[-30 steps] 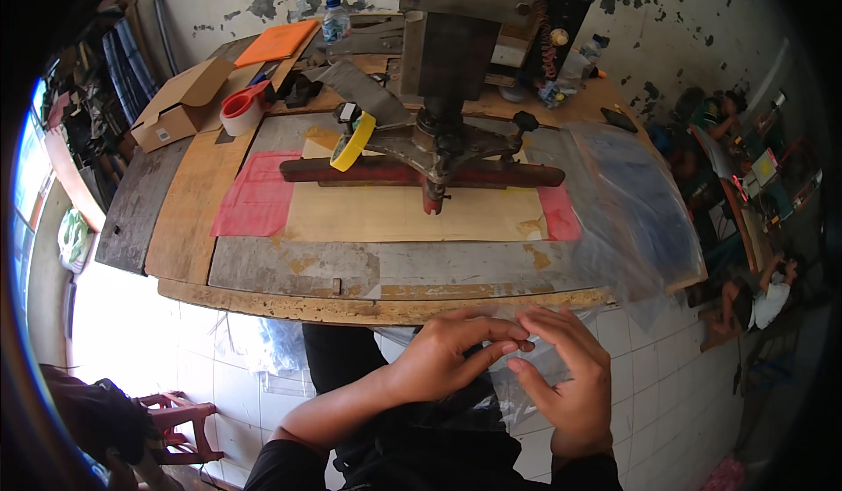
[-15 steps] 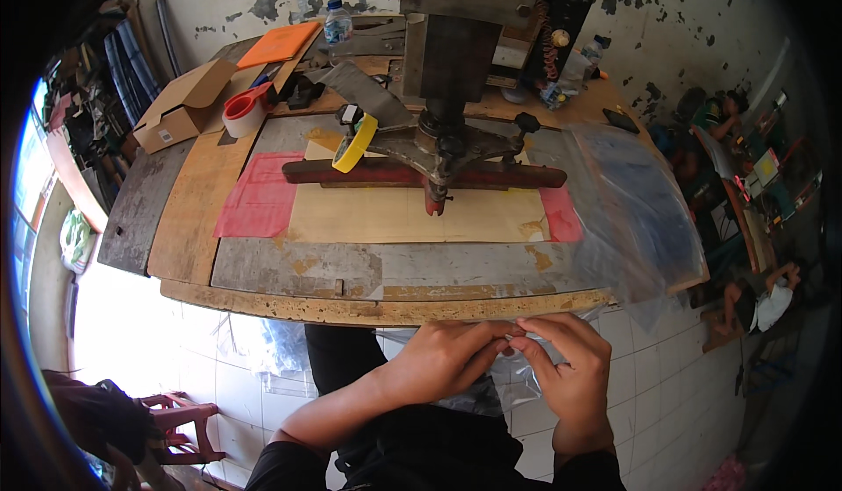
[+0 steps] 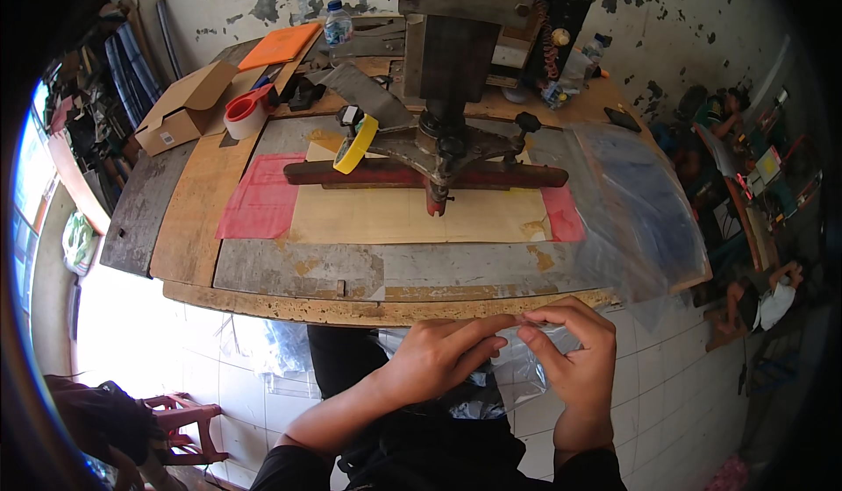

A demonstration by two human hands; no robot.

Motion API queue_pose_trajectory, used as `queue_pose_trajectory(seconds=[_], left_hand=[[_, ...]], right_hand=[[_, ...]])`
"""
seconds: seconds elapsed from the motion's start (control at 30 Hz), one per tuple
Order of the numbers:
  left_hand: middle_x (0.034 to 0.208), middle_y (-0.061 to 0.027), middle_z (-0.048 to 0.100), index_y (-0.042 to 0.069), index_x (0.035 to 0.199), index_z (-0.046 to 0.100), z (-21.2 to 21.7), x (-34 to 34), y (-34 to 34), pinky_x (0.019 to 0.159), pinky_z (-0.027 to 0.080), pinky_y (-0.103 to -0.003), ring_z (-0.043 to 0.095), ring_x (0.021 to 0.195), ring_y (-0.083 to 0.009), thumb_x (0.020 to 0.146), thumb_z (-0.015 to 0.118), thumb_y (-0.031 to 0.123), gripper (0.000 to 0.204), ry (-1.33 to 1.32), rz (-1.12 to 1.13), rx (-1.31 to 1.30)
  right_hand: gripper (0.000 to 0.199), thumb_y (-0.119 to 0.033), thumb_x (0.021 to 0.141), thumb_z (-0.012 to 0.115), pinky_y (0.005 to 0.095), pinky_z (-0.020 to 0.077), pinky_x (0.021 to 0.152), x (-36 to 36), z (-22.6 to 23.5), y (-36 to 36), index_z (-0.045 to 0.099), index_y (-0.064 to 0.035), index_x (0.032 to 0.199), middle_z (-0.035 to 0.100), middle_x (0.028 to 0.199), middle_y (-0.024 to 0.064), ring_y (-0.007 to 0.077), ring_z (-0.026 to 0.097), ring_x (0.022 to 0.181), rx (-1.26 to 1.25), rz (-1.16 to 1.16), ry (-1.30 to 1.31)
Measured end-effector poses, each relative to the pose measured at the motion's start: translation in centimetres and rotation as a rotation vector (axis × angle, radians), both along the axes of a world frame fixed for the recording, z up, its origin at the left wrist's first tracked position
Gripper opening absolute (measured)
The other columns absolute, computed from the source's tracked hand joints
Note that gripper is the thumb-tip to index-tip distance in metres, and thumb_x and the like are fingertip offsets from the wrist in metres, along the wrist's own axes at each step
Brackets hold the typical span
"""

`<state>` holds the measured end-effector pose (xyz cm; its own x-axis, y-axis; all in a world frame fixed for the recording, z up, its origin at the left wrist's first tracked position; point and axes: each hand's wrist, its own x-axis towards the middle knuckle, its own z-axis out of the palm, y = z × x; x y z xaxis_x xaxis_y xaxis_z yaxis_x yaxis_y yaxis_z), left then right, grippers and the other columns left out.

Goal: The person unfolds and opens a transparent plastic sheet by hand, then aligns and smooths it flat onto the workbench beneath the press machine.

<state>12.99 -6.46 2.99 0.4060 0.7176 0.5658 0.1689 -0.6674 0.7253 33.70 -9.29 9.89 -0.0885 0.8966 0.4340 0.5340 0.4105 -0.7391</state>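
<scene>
Pinching clear plastic bag between left hand and right hand, near counter edge; opening barely starting, press untouched.

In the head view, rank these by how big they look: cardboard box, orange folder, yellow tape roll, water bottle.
1. Cardboard box
2. Orange folder, smaller, though it lies farther back
3. Yellow tape roll and water bottle look about alike; the bottle is farther away, so unranked.

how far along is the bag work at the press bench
Done: nothing finished shows; the press bar has only the tan sheet beneath it. In hand: the left hand and right hand pinch one clear plastic bag at its top edge, below the bench edge. Left: a heap of clear bags lies on the bench's right side.
</scene>
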Motion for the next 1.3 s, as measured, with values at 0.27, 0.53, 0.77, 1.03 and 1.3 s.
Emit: queue_pose_trajectory(seconds=[0.27, 0.53, 0.77, 1.03, 1.3], left_hand=[[0.088, -0.0078, 0.077, 0.009, 0.136, 0.067, 0.2, -0.2, -0.6, 0.066, 0.059, -0.039, 0.075, 0.073, -0.0273, 0.097, 0.078, 0.020, 0.041, 0.042, 0.041, -0.018], [0.082, -0.0039, 0.080, 0.007, 0.117, 0.076, -2.3, -4.2, -1.0, 0.072, 0.059, -0.032, 0.079, 0.077, -0.0177, 0.089, 0.089, 0.023, 0.035, 0.181, 0.189, -0.289], [0.093, -0.0076, 0.082, 0.007, 0.099, 0.078, -1.7, -8.2, -2.6, 0.074, 0.060, -0.032, 0.081, 0.083, -0.0209, 0.091, 0.086, 0.019, 0.016, 0.141, 0.378, -0.313], [0.112, -0.0104, 0.067, 0.007, 0.086, 0.079, 3.6, -12.3, -2.7, 0.087, 0.053, -0.037, 0.068, 0.108, -0.0227, 0.076, 0.095, 0.017, 0.021, 0.018, 0.364, -0.075], [0.090, -0.0074, 0.079, 0.001, 0.117, 0.069, 5.0, -13.4, 5.7, 0.078, 0.057, -0.025, 0.076, 0.092, -0.0120, 0.092, 0.085, 0.004, 0.030, -0.023, 0.198, -0.669]], right_hand=[[0.017, 0.003, 0.086, 0.084, 0.0330, 0.0570, 0.077, -0.2, 0.1, -0.2, 0.078, 0.0018, 0.102, 0.077, 0.092, 0.0121, 0.0235, 0.074, 0.084, 0.021, -0.053, -0.031], [0.013, 0.002, 0.087, 0.083, 0.0313, 0.0544, 0.080, 1.3, 0.6, -0.5, 0.077, 0.0027, 0.098, 0.076, 0.092, 0.0122, 0.0216, 0.072, 0.085, 0.036, -0.099, 0.072], [0.011, 0.003, 0.086, 0.080, 0.0294, 0.0513, 0.081, 1.8, 1.2, -1.0, 0.074, 0.0042, 0.095, 0.073, 0.091, 0.0106, 0.0182, 0.067, 0.085, 0.048, -0.116, 0.265], [0.015, -0.007, 0.087, 0.077, 0.0287, 0.0503, 0.071, 1.5, 4.2, -4.3, 0.067, 0.0046, 0.090, 0.063, 0.088, 0.0112, 0.0167, 0.061, 0.072, 0.081, -0.126, 0.477], [0.015, -0.014, 0.102, 0.074, 0.0276, 0.0547, 0.067, 5.5, -1.6, 4.9, 0.070, -0.0008, 0.109, 0.070, 0.095, 0.0030, 0.0118, 0.067, 0.078, -0.255, -0.112, 0.539]])
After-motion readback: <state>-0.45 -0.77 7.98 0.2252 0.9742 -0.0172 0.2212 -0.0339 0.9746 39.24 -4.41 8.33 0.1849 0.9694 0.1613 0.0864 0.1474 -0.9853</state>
